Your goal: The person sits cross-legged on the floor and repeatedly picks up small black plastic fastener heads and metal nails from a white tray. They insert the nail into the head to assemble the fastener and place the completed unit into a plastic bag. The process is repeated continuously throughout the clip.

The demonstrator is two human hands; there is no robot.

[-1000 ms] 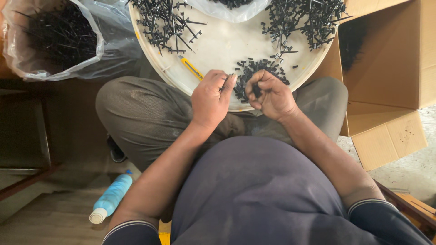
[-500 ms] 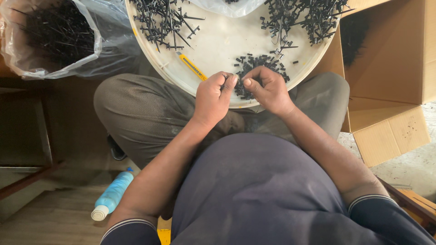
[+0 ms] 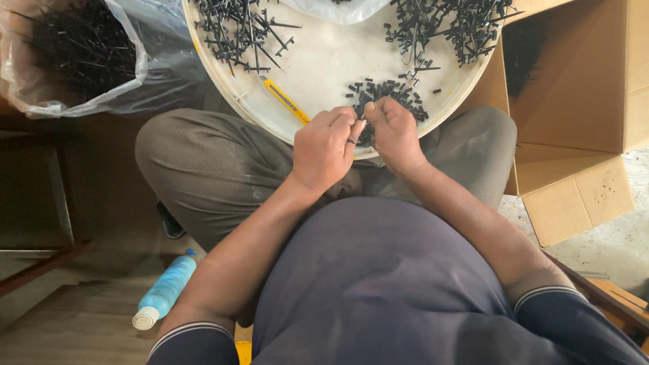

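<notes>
Resting on the seated person's lap, a round white tray (image 3: 324,74) keeps heaps of black plastic pieces (image 3: 385,94) within reach, while the left hand (image 3: 324,145) and right hand (image 3: 394,132) pinch one small black piece (image 3: 353,140) together at its near rim.

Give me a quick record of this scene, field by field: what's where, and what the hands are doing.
Setting: person seated, round white tray on the lap
Left hand: pinching a small black piece at the tray's near edge
Right hand: fingertips meeting the left hand's, over a pile of short black bits
On tray: yellow utility knife, two heaps of branched black plastic strips
Around: clear bag of black parts, cardboard box, blue bottle on the floor
</notes>
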